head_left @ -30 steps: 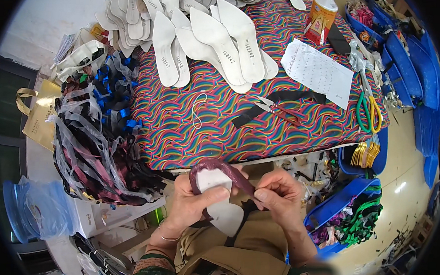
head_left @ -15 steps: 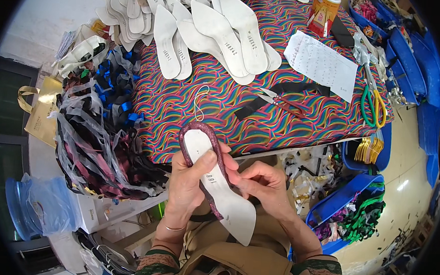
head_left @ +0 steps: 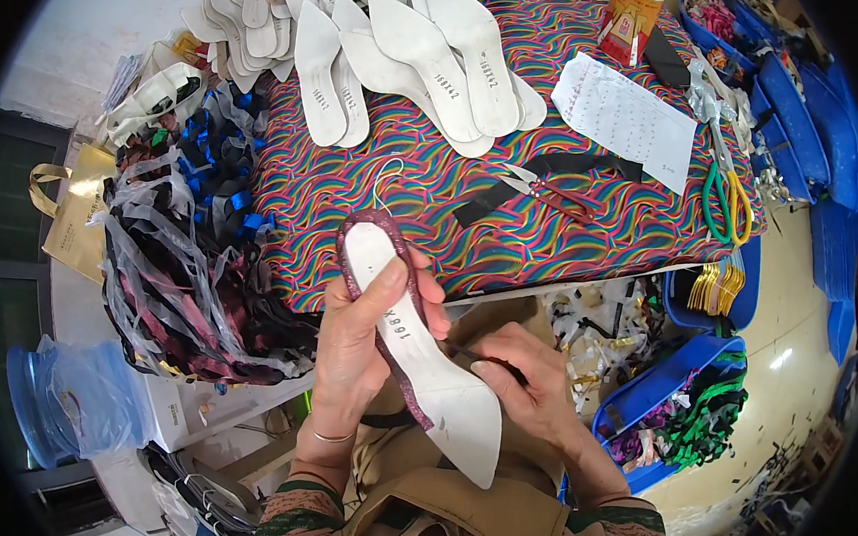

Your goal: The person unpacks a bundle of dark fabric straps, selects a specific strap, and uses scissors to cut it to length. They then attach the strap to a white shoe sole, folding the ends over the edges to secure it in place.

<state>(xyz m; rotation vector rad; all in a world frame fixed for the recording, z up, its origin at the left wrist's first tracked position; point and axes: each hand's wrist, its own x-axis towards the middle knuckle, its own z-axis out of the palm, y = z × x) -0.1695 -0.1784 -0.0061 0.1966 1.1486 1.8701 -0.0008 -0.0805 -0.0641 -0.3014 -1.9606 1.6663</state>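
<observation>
A white shoe insole [head_left: 455, 410] lies in my left hand [head_left: 347, 346], which grips it with the thumb across its face and the fingers behind. Sparkly maroon trim [head_left: 405, 395] runs along the left edge and around the heel end. My right hand [head_left: 530, 375] is closed on a thin dark strip [head_left: 473, 355] that stretches from the insole's right edge. A loop of white cord [head_left: 380, 171] lies on the table just past the heel end. The pointed toe end faces my body.
White insoles [head_left: 429, 74] are piled on the patterned tablecloth [head_left: 375, 188]. Red-handled snips [head_left: 549, 193], black ribbon [head_left: 486, 205], paper [head_left: 623, 123] and large scissors [head_left: 724, 191] lie right of them. Ribbon bundles [head_left: 195, 285] hang left; blue bins [head_left: 669, 402] stand right.
My left hand has brought the insole slightly left. My right hand has drawn back from the insole's edge, and the dark strip now shows stretched between them.
</observation>
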